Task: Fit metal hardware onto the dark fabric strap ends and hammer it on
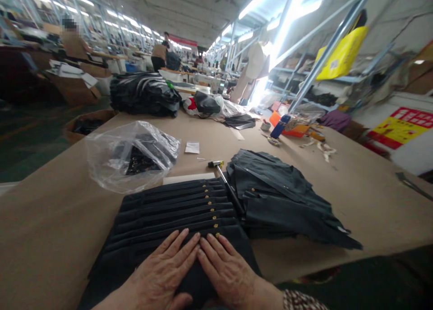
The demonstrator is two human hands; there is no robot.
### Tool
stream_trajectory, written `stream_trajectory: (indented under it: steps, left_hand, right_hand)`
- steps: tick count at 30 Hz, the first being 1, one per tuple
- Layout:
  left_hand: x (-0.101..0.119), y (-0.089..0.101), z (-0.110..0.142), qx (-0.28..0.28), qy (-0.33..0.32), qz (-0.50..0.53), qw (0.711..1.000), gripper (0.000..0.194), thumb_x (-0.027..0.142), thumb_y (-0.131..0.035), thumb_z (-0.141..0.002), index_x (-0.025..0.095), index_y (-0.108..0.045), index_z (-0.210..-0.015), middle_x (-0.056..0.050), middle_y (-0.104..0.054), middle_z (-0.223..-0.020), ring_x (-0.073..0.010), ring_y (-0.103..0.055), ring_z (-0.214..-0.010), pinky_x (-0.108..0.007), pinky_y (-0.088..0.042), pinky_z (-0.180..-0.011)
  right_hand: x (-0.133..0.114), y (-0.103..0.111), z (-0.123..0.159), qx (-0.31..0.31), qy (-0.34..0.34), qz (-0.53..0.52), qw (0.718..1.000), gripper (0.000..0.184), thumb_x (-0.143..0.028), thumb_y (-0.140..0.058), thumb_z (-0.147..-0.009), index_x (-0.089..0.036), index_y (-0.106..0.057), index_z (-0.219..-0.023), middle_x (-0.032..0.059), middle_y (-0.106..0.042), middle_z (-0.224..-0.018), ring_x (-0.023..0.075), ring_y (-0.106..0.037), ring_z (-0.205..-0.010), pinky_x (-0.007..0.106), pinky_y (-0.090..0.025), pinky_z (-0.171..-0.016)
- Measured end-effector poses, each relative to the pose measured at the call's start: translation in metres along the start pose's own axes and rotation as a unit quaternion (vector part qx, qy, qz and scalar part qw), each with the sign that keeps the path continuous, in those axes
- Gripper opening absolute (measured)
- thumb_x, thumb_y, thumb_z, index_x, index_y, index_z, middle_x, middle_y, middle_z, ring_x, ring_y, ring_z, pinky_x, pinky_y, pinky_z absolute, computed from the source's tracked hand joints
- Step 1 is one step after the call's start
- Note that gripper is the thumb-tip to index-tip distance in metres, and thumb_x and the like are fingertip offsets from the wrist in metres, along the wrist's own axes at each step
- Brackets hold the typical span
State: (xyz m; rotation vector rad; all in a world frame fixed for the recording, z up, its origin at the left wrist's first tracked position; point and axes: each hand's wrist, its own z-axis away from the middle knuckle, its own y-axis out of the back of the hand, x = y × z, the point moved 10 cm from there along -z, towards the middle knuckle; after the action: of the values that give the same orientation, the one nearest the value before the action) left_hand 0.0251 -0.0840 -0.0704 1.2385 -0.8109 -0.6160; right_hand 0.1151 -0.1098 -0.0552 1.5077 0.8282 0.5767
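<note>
Both palms lie flat on the nearest of several overlapping dark leather-like panels (162,213), which are fanned out in rows with a gold stud on each. My left hand (165,265) rests with fingers stretched out, its thumb toward the middle. Beside it my right hand (223,265) is also flat, its fingertips close to the nearest gold stud (217,235). The fingertips of the two hands almost meet. Behind the right side of the rows, a hammer (230,188) with a black handle leans between the panels and a pile of dark cut pieces (280,193).
A clear plastic bag (135,154) with dark pieces having metal rings stands at the left. Farther back are a heap of dark material (145,93), a white paper (192,148), a blue box (280,126) and an orange box (294,130). A co-worker (72,42) is at the far left.
</note>
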Motion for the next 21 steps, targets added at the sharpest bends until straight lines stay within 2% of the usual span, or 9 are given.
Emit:
stream_trajectory:
  steps: [3, 5, 8, 10, 13, 16, 19, 21]
  left_hand:
    - [-0.017, 0.009, -0.007, 0.078, -0.008, -0.046, 0.996, 0.078, 0.047, -0.054, -0.082, 0.03, -0.015, -0.148, -0.002, -0.021, -0.154, -0.0277, -0.021, -0.141, -0.045, -0.02, -0.115]
    - [-0.027, 0.017, -0.012, 0.124, -0.017, -0.068, 0.99, 0.075, 0.052, -0.052, -0.083, 0.03, -0.019, -0.147, -0.002, -0.027, -0.152, -0.0264, -0.027, -0.139, -0.041, -0.019, -0.115]
    - [-0.038, 0.027, -0.018, 0.161, -0.026, -0.087, 0.983, 0.073, 0.056, -0.052, -0.083, 0.032, -0.023, -0.146, 0.0, -0.032, -0.151, -0.0249, -0.033, -0.137, -0.038, -0.017, -0.115]
    - [-0.041, 0.034, -0.021, 0.178, -0.027, -0.096, 0.979, 0.072, 0.056, -0.051, -0.083, 0.034, -0.023, -0.145, 0.001, -0.034, -0.15, -0.0242, -0.036, -0.135, -0.037, -0.018, -0.114]
    - [-0.036, 0.048, -0.021, 0.21, -0.046, -0.119, 0.969, 0.071, 0.058, -0.049, -0.084, 0.034, -0.023, -0.145, 0.001, -0.039, -0.147, -0.0233, -0.043, -0.131, -0.033, -0.023, -0.11]
    - [-0.027, 0.063, -0.019, 0.249, -0.069, -0.153, 0.954, 0.074, 0.059, -0.049, -0.083, 0.03, -0.023, -0.146, -0.001, -0.045, -0.142, -0.0233, -0.049, -0.125, -0.032, -0.028, -0.105]
    - [-0.024, 0.071, -0.019, 0.27, -0.074, -0.178, 0.943, 0.075, 0.058, -0.05, -0.083, 0.027, -0.023, -0.146, -0.002, -0.048, -0.14, -0.0232, -0.052, -0.122, -0.031, -0.029, -0.103]
    - [-0.024, 0.071, -0.02, 0.267, -0.072, -0.187, 0.943, 0.075, 0.058, -0.05, -0.083, 0.027, -0.023, -0.146, -0.002, -0.047, -0.141, -0.0228, -0.051, -0.123, -0.03, -0.029, -0.104]
  right_hand:
    - [0.013, 0.021, -0.015, -0.032, -0.034, -0.055, 0.997, 0.083, -0.063, -0.042, -0.088, -0.008, -0.021, -0.147, 0.0145, -0.024, -0.154, 0.0262, -0.017, -0.142, 0.042, -0.014, -0.118]
    - [0.021, 0.035, -0.028, -0.043, -0.049, -0.08, 0.995, 0.083, -0.062, -0.045, -0.087, -0.009, -0.023, -0.147, 0.0143, -0.027, -0.153, 0.0249, -0.019, -0.142, 0.04, -0.013, -0.118]
    - [0.036, 0.05, -0.039, -0.03, -0.052, -0.09, 0.994, 0.072, -0.053, -0.053, -0.087, -0.012, -0.032, -0.143, 0.0132, -0.038, -0.147, 0.0248, -0.029, -0.138, 0.039, -0.021, -0.116]
    - [0.059, 0.064, -0.033, 0.01, -0.075, -0.088, 0.993, 0.058, -0.042, -0.057, -0.088, -0.015, -0.042, -0.137, 0.0102, -0.047, -0.14, 0.0226, -0.037, -0.132, 0.036, -0.029, -0.112]
    - [0.125, 0.094, 0.0, 0.075, -0.19, -0.057, 0.977, 0.038, -0.024, -0.057, -0.088, -0.018, -0.054, -0.126, 0.0073, -0.058, -0.127, 0.0185, -0.048, -0.12, 0.032, -0.037, -0.105]
    - [0.208, 0.118, 0.049, 0.053, -0.344, 0.018, 0.937, 0.03, -0.017, -0.05, -0.09, -0.019, -0.06, -0.118, 0.0076, -0.063, -0.116, 0.017, -0.056, -0.109, 0.03, -0.043, -0.098]
    - [0.268, 0.127, 0.076, 0.013, -0.396, 0.049, 0.917, 0.029, -0.021, -0.054, -0.088, -0.016, -0.063, -0.115, 0.011, -0.065, -0.112, 0.0198, -0.059, -0.107, 0.032, -0.043, -0.097]
    - [0.292, 0.121, 0.078, -0.013, -0.405, 0.054, 0.913, 0.038, -0.028, -0.063, -0.082, -0.016, -0.062, -0.119, 0.0123, -0.064, -0.115, 0.0227, -0.059, -0.109, 0.033, -0.044, -0.095]
